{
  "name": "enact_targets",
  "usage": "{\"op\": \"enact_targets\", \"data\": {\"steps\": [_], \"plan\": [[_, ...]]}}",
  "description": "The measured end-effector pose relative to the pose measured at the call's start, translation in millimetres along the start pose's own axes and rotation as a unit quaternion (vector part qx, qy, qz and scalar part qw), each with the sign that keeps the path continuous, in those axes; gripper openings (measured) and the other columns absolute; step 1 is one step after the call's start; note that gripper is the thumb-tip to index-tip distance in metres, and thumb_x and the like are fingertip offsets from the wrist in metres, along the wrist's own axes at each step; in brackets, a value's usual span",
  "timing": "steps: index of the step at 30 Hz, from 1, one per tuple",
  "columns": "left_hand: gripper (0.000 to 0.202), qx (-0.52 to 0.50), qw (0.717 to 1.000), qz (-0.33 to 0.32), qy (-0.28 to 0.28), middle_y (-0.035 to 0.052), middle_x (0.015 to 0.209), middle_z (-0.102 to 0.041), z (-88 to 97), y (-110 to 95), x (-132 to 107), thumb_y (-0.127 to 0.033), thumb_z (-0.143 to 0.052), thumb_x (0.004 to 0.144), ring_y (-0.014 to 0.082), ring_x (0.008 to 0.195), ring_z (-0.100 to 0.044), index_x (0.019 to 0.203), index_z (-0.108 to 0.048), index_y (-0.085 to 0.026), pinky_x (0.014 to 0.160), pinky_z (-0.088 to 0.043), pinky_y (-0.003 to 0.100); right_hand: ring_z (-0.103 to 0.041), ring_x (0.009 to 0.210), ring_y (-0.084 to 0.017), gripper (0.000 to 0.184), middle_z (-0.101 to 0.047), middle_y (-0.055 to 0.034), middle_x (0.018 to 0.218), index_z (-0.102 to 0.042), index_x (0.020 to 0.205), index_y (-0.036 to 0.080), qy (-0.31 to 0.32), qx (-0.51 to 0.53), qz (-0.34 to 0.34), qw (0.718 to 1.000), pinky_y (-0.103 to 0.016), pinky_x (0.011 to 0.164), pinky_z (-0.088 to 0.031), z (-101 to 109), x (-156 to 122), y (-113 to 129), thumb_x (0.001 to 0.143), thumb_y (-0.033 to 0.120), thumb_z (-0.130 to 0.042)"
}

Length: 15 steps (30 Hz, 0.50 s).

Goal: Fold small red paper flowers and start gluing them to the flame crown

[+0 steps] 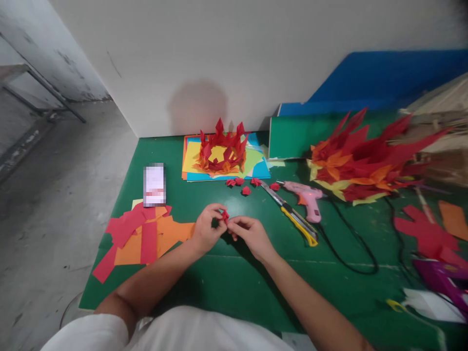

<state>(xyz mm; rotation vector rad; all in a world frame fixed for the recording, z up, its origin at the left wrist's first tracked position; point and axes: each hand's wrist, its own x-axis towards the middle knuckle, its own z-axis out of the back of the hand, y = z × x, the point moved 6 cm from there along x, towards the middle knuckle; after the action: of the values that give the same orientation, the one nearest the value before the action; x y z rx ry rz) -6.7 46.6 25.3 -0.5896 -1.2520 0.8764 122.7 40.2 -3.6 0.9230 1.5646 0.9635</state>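
Note:
My left hand and my right hand meet above the green table, both pinching one small folded red paper piece between the fingertips. Several more small red folded pieces lie in a row just beyond my hands. Behind them a red and orange paper crown rests on a stack of coloured paper sheets. Loose red and orange paper strips are piled to the left of my left hand.
A phone lies at the left. A yellow utility knife and a pink glue gun with a black cord lie right of my hands. A large red-orange paper flame decoration, red cut-outs and a purple tool fill the right side.

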Motion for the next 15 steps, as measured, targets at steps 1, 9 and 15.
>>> {"op": "enact_targets", "data": {"steps": [1,9,15], "plan": [[0.02,0.007,1.0,-0.005,0.002,0.0065,0.096,-0.061,0.0,-1,0,-0.006,-0.054,0.074,0.0146,0.085,-0.062,0.082,-0.044,-0.021,0.07,-0.052,0.031,-0.047,0.048,-0.009,0.033,-0.058,0.0011,0.055,-0.066,0.067,0.017,-0.002,0.006,-0.002,1.0,-0.024,0.047,-0.041,0,0,-1,0.059,0.048,-0.075],[0.017,0.056,0.997,-0.041,0.033,0.0069,0.096,-0.062,-2.0,-9,6,-0.007,-0.057,0.074,0.0171,0.094,-0.061,0.082,-0.051,-0.021,0.081,-0.051,0.035,-0.046,0.05,-0.009,0.033,-0.057,0.0008,0.058,-0.065,0.068,0.019,-0.054,0.009,0.022,0.998,-0.025,0.049,-0.042,12,2,1,0.06,0.049,-0.074],[0.01,-0.003,0.998,0.043,0.039,0.0087,0.096,-0.064,-4.1,-5,5,-0.015,-0.059,0.079,0.0175,0.096,-0.062,0.088,-0.059,-0.019,0.076,-0.055,0.031,-0.048,0.054,-0.011,0.027,-0.057,-0.0005,0.063,-0.063,0.074,0.019,-0.102,-0.081,0.091,0.987,-0.027,0.054,-0.043,21,1,11,0.07,0.046,-0.067]]}}
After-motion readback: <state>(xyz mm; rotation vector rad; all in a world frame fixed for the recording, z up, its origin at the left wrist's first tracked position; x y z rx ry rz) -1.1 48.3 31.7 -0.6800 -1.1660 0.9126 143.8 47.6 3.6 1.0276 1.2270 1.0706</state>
